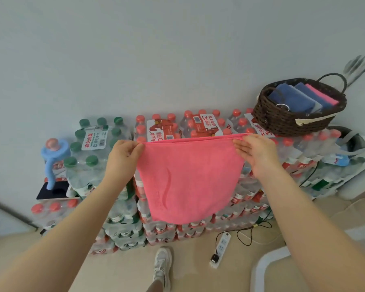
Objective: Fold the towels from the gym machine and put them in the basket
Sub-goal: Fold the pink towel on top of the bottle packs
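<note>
A pink towel (188, 178) hangs doubled in front of me, stretched between both hands. My left hand (122, 157) pinches its top left corner. My right hand (255, 152) pinches the top right corner. The towel's top edge is level with the top of a stack of bottled-water packs (164, 131). A dark brown woven basket (282, 121) stands on the packs at the right, beyond my right hand. Inside it lie folded blue towels (293, 98) and a folded pink towel (322, 94).
Green-capped water packs (97, 144) stand at the left, with a blue bottle handle (53, 159) and a dark phone or tablet (53, 190) beside them. A white power strip (220, 249) with black cables lies on the floor. My shoe (162, 264) is below the towel.
</note>
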Demonstrator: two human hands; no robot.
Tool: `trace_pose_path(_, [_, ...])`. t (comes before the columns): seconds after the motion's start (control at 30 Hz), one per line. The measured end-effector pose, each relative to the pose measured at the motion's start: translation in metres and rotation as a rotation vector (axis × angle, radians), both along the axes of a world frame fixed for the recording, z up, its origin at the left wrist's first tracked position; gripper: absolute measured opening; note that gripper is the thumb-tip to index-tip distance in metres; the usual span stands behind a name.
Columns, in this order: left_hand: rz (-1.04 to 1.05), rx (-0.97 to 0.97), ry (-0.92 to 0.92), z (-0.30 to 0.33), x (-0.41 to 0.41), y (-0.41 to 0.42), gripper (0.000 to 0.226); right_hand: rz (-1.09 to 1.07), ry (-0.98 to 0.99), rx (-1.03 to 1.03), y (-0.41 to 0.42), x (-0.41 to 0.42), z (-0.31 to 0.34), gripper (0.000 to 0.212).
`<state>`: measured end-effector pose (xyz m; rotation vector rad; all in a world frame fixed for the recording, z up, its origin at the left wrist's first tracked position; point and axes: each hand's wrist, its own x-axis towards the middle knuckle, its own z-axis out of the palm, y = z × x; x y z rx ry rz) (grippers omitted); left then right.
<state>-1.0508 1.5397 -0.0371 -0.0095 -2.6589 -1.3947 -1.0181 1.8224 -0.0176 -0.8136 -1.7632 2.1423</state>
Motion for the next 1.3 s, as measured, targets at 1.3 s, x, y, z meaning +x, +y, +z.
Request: trace_pose_path(1.3, [-0.107, -0.107, -0.147, -0.054, -0.195, 0.003, 0.053, 0.563, 0.05, 1.258, -0.036, -0.175, -0.055, 0.034])
